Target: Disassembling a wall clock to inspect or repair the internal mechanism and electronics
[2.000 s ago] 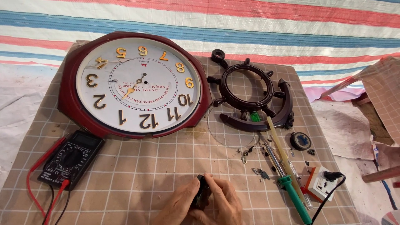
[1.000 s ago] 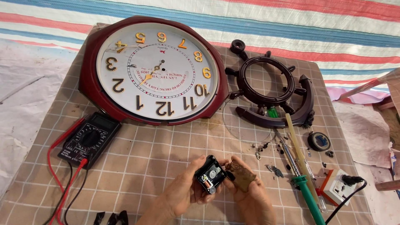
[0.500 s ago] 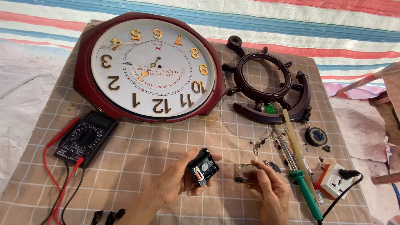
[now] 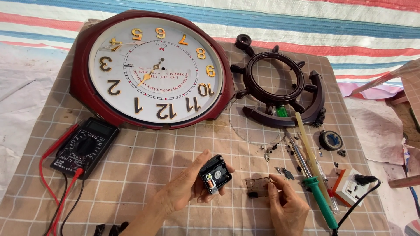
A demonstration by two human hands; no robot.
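Black clock movement (image 4: 215,175) gripped in left hand (image 4: 181,192); right hand (image 4: 286,207) pinches clear cover (image 4: 258,185), apart.

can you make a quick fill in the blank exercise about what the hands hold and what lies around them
1. The left hand holds a small black ____ mechanism.
2. The right hand pinches a clear plastic ____.
3. The black multimeter has red and ____ leads.
4. The soldering iron has a ____ handle.

Missing words: clock; cover; black; green
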